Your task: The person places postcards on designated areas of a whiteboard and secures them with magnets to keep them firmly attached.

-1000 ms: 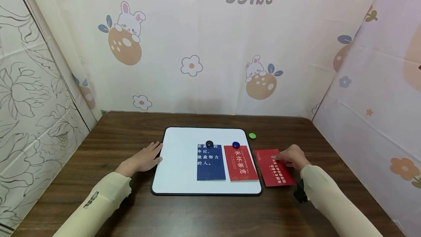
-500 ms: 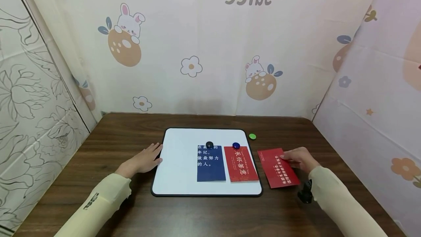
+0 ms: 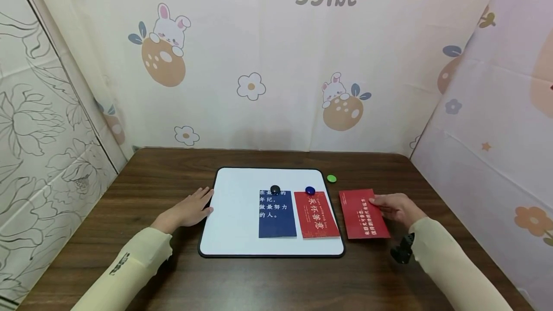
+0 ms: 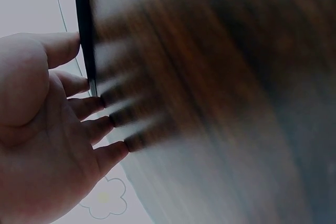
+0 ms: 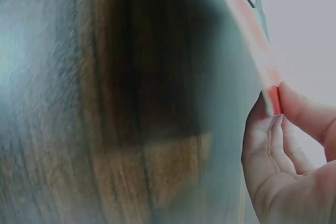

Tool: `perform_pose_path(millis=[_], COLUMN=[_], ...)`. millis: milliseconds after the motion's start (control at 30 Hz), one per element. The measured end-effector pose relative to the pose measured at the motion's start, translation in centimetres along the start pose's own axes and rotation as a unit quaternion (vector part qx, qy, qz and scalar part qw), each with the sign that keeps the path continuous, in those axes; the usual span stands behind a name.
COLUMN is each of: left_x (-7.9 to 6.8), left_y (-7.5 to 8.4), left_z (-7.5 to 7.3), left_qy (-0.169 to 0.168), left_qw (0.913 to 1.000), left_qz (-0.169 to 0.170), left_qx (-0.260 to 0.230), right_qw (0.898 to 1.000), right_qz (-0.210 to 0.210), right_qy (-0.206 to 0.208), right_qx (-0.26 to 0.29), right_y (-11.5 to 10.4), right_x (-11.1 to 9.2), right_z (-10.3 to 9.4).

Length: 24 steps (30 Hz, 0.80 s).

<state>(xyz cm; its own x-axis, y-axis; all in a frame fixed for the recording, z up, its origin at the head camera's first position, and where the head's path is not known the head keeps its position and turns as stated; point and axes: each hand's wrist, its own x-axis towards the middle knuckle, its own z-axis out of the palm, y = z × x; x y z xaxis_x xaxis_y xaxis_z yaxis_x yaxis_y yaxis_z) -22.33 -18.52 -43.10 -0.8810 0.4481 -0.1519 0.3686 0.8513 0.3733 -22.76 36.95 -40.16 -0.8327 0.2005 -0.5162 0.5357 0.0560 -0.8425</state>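
Note:
My right hand pinches the right edge of a red card with white writing, just right of the whiteboard. In the right wrist view, thumb and fingers close on the card's edge from both sides. My left hand rests at the board's left edge, its fingers straight and touching the black frame in the left wrist view. On the board lie a blue card under a black round magnet and another red card under a blue round magnet.
A green round magnet lies on the wooden table beyond the board's upper right corner. Behind the table hangs a patterned cloth, with more cloth at both sides.
The right hand has moved a little to the right with the red card, which has slid right and turned straighter. The left hand, board and magnets have stayed in place.

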Motion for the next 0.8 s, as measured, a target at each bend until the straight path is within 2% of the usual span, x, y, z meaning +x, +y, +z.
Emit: perform_pose_path(millis=[333, 800], left_x=[-0.1, 0.0], left_y=[0.1, 0.0], left_z=[-0.1, -0.1], left_qy=[0.0, -0.003], left_qw=[1.0, 1.0], left_qz=[-0.002, -0.005], left_qx=[0.0, 0.0], right_qw=[0.999, 0.997], right_qz=[0.003, 0.011], right_qy=[-0.034, -0.049], right_qx=[0.039, 0.062], right_y=[-0.9, -1.9], right_x=[-0.5, -0.8], right_z=[0.7, 2.1])
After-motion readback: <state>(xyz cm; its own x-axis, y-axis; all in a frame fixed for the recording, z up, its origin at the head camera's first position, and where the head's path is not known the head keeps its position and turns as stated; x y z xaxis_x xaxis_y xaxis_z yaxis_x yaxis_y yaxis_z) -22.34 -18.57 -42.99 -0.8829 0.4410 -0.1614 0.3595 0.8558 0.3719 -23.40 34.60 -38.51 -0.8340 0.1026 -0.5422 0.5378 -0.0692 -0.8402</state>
